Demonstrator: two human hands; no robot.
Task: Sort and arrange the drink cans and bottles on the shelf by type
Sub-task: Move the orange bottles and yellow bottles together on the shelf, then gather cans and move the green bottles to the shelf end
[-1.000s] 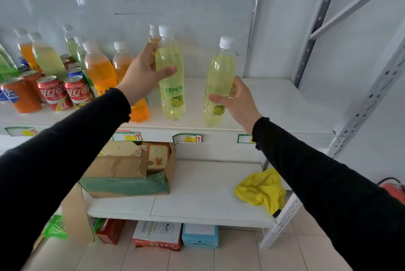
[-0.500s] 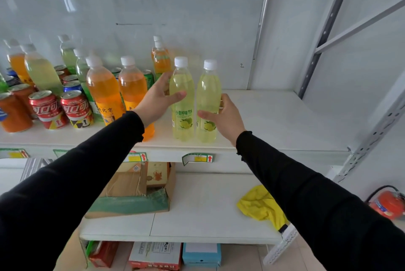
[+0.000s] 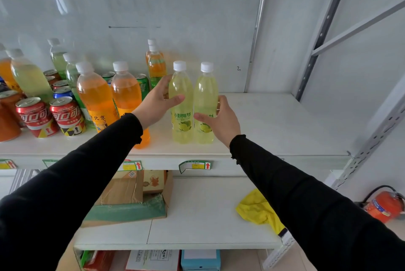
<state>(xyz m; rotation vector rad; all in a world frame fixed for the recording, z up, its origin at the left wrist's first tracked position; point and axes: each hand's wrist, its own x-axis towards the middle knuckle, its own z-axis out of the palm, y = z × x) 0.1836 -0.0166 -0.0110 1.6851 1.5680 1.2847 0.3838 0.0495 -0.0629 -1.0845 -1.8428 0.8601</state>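
Note:
Two pale yellow-green lime soda bottles with white caps stand upright and side by side on the white shelf (image 3: 274, 121). My left hand (image 3: 156, 101) wraps the left lime bottle (image 3: 182, 86) from its left, thumb across the front. My right hand (image 3: 222, 120) holds the right lime bottle (image 3: 206, 88) from its right side. To their left stand two orange soda bottles (image 3: 96, 95), and another orange bottle (image 3: 156, 64) is at the back. Red cola cans (image 3: 35, 115) sit at the front left. Green and blue cans and more lime bottles crowd behind them.
The shelf's right half is bare up to the grey metal upright (image 3: 324, 27). On the lower shelf lie a cardboard box (image 3: 122, 191) and a yellow cloth (image 3: 256, 207). A red fire extinguisher (image 3: 383, 205) stands on the floor at right. Boxes sit under the bottom shelf.
A second ago both lime bottles were held apart and higher. They have come down and together and now stand touching on the shelf, with my hands still on them.

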